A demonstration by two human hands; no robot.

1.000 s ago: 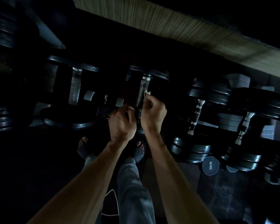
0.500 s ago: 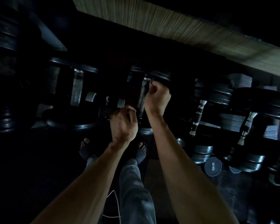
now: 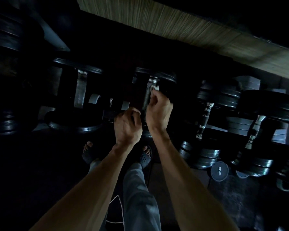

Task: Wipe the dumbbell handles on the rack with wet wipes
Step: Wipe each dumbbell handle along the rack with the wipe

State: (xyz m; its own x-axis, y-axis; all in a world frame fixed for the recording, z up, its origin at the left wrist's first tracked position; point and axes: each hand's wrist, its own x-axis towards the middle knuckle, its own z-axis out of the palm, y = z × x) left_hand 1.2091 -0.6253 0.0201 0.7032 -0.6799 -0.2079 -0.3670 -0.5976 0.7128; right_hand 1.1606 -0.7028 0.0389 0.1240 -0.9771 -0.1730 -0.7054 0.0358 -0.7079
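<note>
Metal dumbbell handle (image 3: pixel 148 92), white wipe (image 3: pixel 155 88)

My right grip (image 3: pixel 158 109) is wedged on the handle (image 3: pixel 147 95) between two black plate stacks, the far stack (image 3: pixel 157 75) close ahead of my knuckles. My left grip (image 3: pixel 126 125) crowds the handle's near end. Leftward there's a dark gap before the next handle (image 3: pixel 80 90); rightward, a stacked dumbbell (image 3: pixel 207 117) blocks the rack (image 3: pixel 237 120).
</note>
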